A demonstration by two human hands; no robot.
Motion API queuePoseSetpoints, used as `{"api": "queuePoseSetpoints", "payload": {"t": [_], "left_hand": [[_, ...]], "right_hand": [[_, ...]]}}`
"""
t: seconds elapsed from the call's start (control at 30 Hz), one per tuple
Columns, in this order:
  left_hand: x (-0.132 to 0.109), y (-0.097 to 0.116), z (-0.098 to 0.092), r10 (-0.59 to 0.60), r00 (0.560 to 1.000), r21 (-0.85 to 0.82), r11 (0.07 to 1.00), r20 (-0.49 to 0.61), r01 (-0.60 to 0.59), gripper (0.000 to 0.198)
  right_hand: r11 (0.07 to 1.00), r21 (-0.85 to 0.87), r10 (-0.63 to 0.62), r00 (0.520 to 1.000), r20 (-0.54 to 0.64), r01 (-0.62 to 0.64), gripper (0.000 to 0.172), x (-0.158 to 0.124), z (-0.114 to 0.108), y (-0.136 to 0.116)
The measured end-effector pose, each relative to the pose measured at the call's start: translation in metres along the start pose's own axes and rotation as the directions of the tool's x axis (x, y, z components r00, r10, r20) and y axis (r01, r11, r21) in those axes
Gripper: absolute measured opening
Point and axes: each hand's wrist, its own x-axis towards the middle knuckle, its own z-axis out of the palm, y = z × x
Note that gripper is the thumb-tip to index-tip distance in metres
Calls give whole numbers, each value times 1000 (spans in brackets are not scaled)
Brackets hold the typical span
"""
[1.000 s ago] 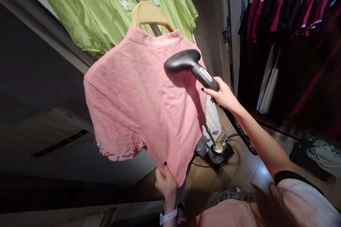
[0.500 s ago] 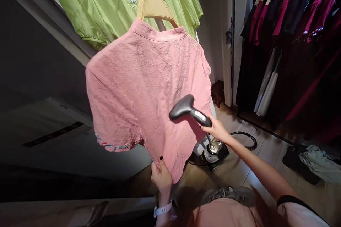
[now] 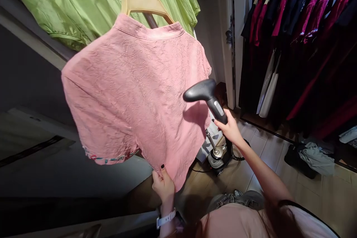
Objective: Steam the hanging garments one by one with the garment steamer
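A pink short-sleeved shirt (image 3: 134, 93) hangs on a wooden hanger (image 3: 141, 0) in front of me. My left hand (image 3: 163, 186) pinches the shirt's bottom hem and holds it taut. My right hand (image 3: 230, 130) grips the handle of a black garment steamer head (image 3: 205, 95), whose nozzle rests against the shirt's lower right part. The steamer's hose runs down from my right hand to the steamer base (image 3: 217, 158) on the floor.
A green embroidered garment (image 3: 83, 3) hangs behind the pink shirt. A rack of dark and magenta clothes (image 3: 298, 33) fills the right side. A dark bag and crumpled cloth (image 3: 312, 158) lie on the tiled floor. A white doorframe (image 3: 228, 44) stands behind the steamer.
The steamer head went from near the shirt's right shoulder down to the lower part, then came up slightly. My left hand kept its hold on the hem.
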Motion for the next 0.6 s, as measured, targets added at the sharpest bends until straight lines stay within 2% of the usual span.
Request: {"api": "queuePoseSetpoints", "payload": {"t": [0.13,0.3,0.37,0.47,0.6], "left_hand": [[-2,-1,-2,17,999,7,1000,49,-17,38],[-6,4,-9,51,998,19,998,26,-51,38],[-5,5,-11,63,998,30,998,18,-64,39],[-2,3,-13,73,997,49,996,0,-73,40],[4,-2,-13,86,996,58,995,-13,-85,40]], "right_hand": [[984,145,-91,992,-83,102,49,43,8,-27],[953,259,-157,988,-14,155,44,91,14,-48],[957,210,-202,979,-22,202,44,104,8,-50],[954,40,-296,955,-28,297,47,119,-10,-54],[893,-198,-404,914,43,404,51,138,-33,-67]]}}
